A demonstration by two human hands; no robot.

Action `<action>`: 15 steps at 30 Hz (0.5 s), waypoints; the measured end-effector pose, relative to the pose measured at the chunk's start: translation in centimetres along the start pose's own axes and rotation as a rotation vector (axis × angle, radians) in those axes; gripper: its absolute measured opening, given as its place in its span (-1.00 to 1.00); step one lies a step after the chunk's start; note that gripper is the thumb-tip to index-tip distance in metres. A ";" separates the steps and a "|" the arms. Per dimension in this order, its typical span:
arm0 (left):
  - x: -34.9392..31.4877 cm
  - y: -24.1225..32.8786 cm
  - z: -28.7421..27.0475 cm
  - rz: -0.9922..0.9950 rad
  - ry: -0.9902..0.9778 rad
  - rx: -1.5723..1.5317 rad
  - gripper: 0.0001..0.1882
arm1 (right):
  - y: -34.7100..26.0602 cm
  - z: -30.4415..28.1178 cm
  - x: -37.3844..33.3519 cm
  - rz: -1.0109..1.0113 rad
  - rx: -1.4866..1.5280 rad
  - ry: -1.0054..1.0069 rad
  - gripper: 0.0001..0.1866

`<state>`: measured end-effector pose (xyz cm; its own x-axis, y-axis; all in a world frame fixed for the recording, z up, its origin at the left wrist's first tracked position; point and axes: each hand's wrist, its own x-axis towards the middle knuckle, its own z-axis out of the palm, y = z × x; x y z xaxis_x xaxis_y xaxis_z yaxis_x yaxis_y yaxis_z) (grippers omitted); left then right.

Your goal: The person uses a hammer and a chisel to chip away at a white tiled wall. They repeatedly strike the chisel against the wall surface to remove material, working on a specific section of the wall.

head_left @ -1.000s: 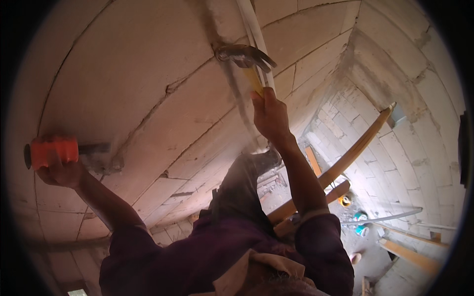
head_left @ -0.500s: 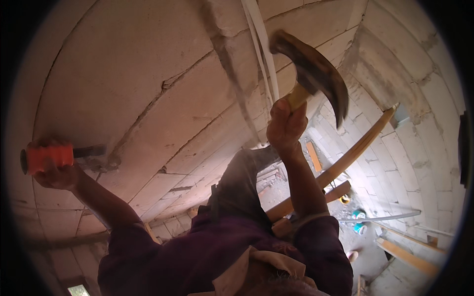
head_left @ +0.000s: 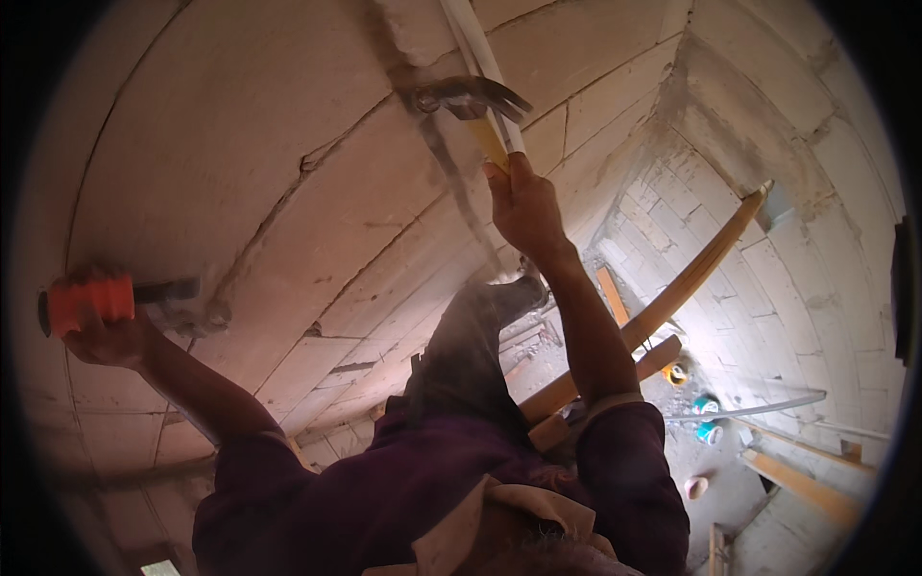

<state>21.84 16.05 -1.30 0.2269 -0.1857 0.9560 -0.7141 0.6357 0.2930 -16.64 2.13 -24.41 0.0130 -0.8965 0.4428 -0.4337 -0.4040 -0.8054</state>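
"Looking down, nearest of all, over a tan collar [head_left: 451,536] and a purple shirt [head_left: 403,480]."

"And the right hand [head_left: 528,213]?"

"Raised ahead, clenched round the yellow handle [head_left: 491,142] of a claw hammer [head_left: 473,96]. Dark metal head uppermost, slightly blurred, in front of a white strip [head_left: 473,40]. Hard to tell if touching the wall [head_left: 279,144] behind."

"Heavy?"

"Probably, with most weight in the head. Stiff, not fragile. Best held low on the handle, clear of the claw, and firmly, in case of slippery dust."

"On the left?"

"Far out to the side: left hand [head_left: 117,341] wrapped round the red sleeve [head_left: 109,290] of a chisel-like tool [head_left: 123,296]. Dark shaft [head_left: 168,291] pointing right, near a rough patch [head_left: 216,312] in the wall. Sleeve likely soft and grippy, shaft likely rigid. Best taken by the sleeve, away from both ends. Impossible to tell if pressed to the wall."

"Farther off?"

"To the right, a long wooden beam [head_left: 693,276], slanting upward. Beyond, near the floor [head_left: 735,494], a yellow can [head_left: 675,372] and two teal cans [head_left: 707,405]. Farthest, pale blockwork [head_left: 768,317]."
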 end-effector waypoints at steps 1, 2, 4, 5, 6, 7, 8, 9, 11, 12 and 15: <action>0.0 0.2 -0.3 -0.064 0.010 -0.019 -0.65 | -0.5 -0.4 0.6 0.022 -0.012 -0.080 -0.75; 0.3 -0.1 -1.1 -0.048 -0.077 -0.092 -0.66 | -1.5 -1.1 0.5 0.032 0.112 -0.003 -0.76; 0.5 -0.9 -2.6 -0.040 -0.241 -0.242 -0.67 | -2.5 -1.5 -1.2 0.031 0.288 0.203 -0.77; 0.5 -1.2 -2.8 0.016 -0.185 -0.144 -0.66 | -2.8 -1.4 -1.5 0.028 0.379 0.302 -0.77; 0.3 -1.7 -2.1 0.061 -0.132 -0.069 -0.66 | 0.2 0.8 -1.5 -0.036 0.427 0.432 -0.79; 0.3 -1.7 -1.7 0.110 -0.089 0.024 -0.66 | 1.3 1.5 -1.1 -0.016 0.276 0.277 -0.80; 0.1 -1.4 -1.0 0.068 -0.059 -0.037 -0.65 | 2.3 1.7 -0.3 -0.006 0.125 0.130 -0.80; 0.0 -0.8 -0.3 0.033 -0.034 -0.093 -0.65 | 2.8 1.8 0.2 0.005 -0.016 -0.017 -0.80; 0.6 -0.5 -0.6 0.014 -0.046 -0.119 -0.64 | -0.3 -0.4 1.3 0.004 0.063 -0.022 -0.79; 0.5 -0.6 -1.6 0.005 -0.085 -0.098 -0.64 | -1.8 -1.5 0.1 0.039 0.154 0.012 -0.78; 0.6 -1.6 -2.3 0.131 -0.105 0.101 -0.63 | -0.7 -0.7 -1.4 -0.051 0.210 0.245 -0.76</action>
<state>24.67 16.66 -1.20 0.0617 -0.1868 0.9805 -0.7972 0.5818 0.1610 -17.01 3.81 -24.20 -0.1987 -0.8142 0.5455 -0.2426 -0.4984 -0.8323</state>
